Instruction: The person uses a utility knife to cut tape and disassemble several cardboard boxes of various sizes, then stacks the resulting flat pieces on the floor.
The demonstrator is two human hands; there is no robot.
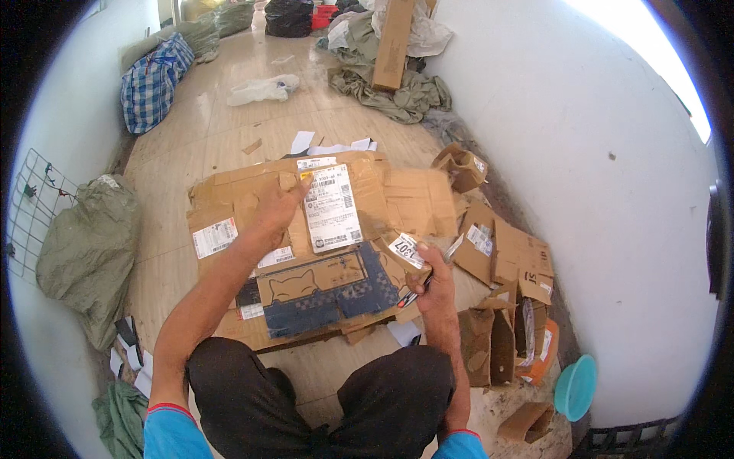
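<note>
Before my knees lies a stack of flattened cardboard cartons (pixel 421 198). My left hand (pixel 281 203) rests on its upper part, fingertips at the edge of a large white shipping label (pixel 335 224); whether they grip the cardboard is unclear. In my right hand (pixel 437 275) is a utility knife (pixel 406 299), its blade pointing up and right. The same hand's thumb presses a cardboard corner bearing a white label (pixel 408 250). Below that lies a dark-blue printed carton panel (pixel 304 318) with cat drawings.
Opened cartons (pixel 487 344) and a turquoise plastic basin (pixel 575 387) lie along the right wall. At left are a grey-green sack (pixel 94 252), a wire rack (pixel 34 212) and a blue checked bag (pixel 155 86). Farther off, a long carton (pixel 393 46) leans on crumpled sacking (pixel 395 94).
</note>
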